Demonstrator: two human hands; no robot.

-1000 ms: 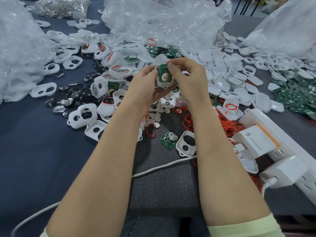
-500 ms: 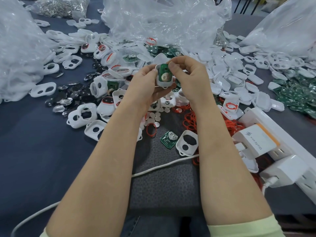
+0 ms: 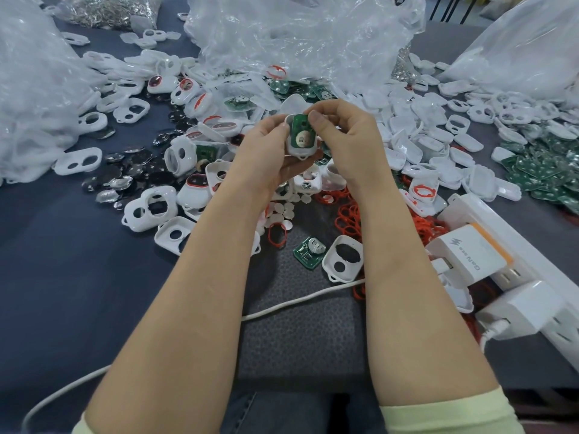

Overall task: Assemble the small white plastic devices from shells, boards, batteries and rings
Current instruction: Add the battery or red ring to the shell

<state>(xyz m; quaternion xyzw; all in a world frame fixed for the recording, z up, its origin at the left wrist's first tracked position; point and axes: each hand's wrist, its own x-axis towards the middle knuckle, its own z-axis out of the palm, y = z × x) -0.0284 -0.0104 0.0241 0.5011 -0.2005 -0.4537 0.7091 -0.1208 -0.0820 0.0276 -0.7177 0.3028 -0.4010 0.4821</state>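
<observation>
Above the middle of the table both hands hold one small white shell [image 3: 300, 150] with a green board [image 3: 301, 137] seated in it. My left hand [image 3: 266, 151] cups the shell from the left and below. My right hand [image 3: 346, 139] pinches its top right corner, thumb pressed on the board's upper edge. A round cell sits in the board's holder. On the grey mat lie a loose green board [image 3: 309, 248], an empty white shell [image 3: 344, 258] and a red ring [image 3: 277, 234].
Heaps of white shells [image 3: 416, 142], red rings [image 3: 351, 214], black coin batteries [image 3: 131, 173] and green boards [image 3: 539, 164] surround the hands. Clear plastic bags [image 3: 297, 36] stand at the back. A power strip with chargers [image 3: 488, 261] sits right; a white cable [image 3: 297, 303] crosses the mat.
Both hands stayed in place with the shell. My right thumb shifted slightly on the board's top edge.
</observation>
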